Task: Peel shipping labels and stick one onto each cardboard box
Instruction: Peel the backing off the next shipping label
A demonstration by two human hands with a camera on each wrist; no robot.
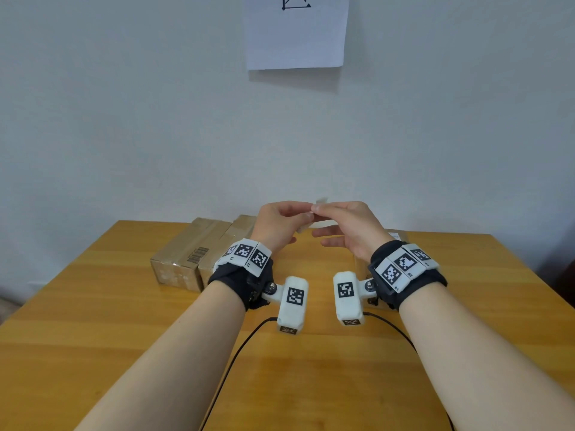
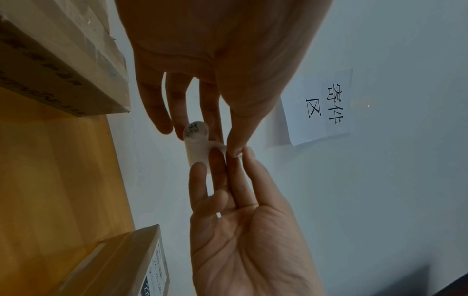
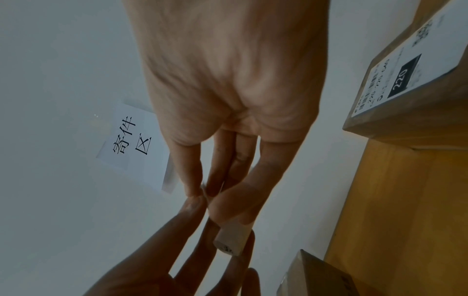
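Note:
Both hands are raised above the table, fingertips meeting. Between them hangs a small curled white label [image 2: 196, 148], printed on one end, also seen as a curl [image 3: 229, 238] in the right wrist view and as a pale scrap [image 1: 322, 200] from the head. My left hand [image 1: 306, 215] pinches one edge of it with thumb and forefinger. My right hand [image 1: 316, 209] pinches the same edge right beside it. Two cardboard boxes [image 1: 183, 256] lie side by side at the back left. Another box [image 3: 405, 84] at the back right carries a stuck white label reading 220.
The wooden table [image 1: 124, 321] ends at a white wall with a printed paper sheet [image 1: 297, 32] on it. Black cables [image 1: 236, 353] run from the wrist cameras across the near tabletop. The right box [image 1: 395, 236] is mostly hidden behind my right wrist.

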